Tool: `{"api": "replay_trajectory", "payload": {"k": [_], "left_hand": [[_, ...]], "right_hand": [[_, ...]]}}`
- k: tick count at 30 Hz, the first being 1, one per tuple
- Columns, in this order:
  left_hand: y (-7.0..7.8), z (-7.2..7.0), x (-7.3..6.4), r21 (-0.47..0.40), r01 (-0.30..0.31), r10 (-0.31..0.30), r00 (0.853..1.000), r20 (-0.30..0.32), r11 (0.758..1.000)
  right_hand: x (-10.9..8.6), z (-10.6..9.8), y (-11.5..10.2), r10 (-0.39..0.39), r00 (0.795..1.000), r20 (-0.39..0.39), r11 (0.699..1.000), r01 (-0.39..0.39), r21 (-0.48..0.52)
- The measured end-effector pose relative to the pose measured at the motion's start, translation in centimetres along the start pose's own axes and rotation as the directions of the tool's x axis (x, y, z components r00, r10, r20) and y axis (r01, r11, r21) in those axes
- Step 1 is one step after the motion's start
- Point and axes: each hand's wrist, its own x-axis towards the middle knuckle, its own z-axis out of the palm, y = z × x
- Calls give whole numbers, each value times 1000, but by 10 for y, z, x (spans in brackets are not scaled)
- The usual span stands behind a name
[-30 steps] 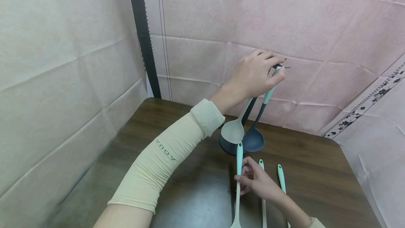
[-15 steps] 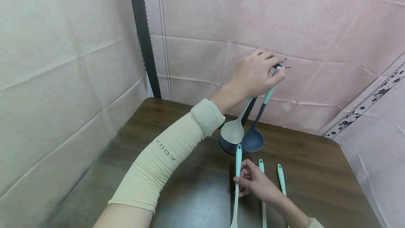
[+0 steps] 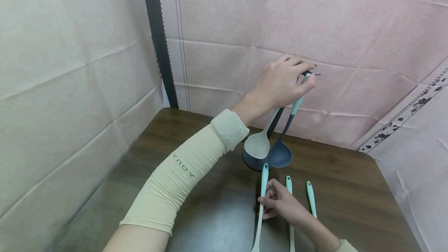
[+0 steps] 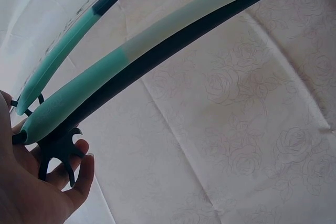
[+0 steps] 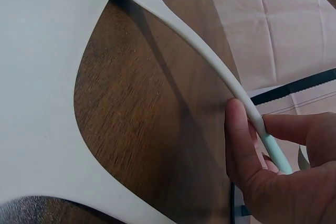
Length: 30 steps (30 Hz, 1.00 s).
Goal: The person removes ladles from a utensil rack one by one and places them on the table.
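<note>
At the back of the table stands a dark utensil stand (image 3: 275,121) with a round base. My left hand (image 3: 283,81) grips its top, fingers curled around the dark hooks (image 4: 62,148). From the hooks hang a cream ladle (image 3: 257,146) and a dark blue ladle (image 3: 280,154), both with mint handles. In front of the stand, my right hand (image 3: 283,205) pinches a cream utensil with a mint handle (image 3: 264,178) between thumb and fingers, near where the handle meets the shaft (image 5: 231,82). Its handle end points toward the stand; its widening head is cut off in the right wrist view.
Two more mint-handled utensils lie to the right, one handle (image 3: 288,184) beside my right hand and another handle (image 3: 310,193) farther right. A broad white utensil head (image 5: 42,87) fills the left of the right wrist view. Cloth-covered walls (image 3: 224,65) enclose the brown wooden table (image 3: 217,205).
My right hand has drawn slightly toward the front of the table with the cream utensil, whose handle end has dropped away from the hanging ladles. My left hand stays on the stand.
</note>
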Motion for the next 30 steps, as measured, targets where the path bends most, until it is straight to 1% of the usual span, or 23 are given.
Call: {"api": "replay_trajectory", "payload": {"k": [7, 15, 22, 30], "left_hand": [[0, 0, 1, -4, 2, -2, 1000, -4, 1000], [-1, 1, 1, -2, -5, 5, 1000, -9, 1000], [-2, 0, 2, -4, -8, 8, 1000, -14, 1000], [-3, 0, 2, -7, -4, 4, 1000, -4, 1000]], "right_hand": [[-2, 1, -2, 25, 1000, -12, 1000, -25, 9], [1, 1, 1, 78, 997, -14, 997, -78, 15], [1, 3, -4, 72, 997, -11, 997, -72, 7], [1, 0, -13, 50, 999, -13, 998, -50, -24]]}}
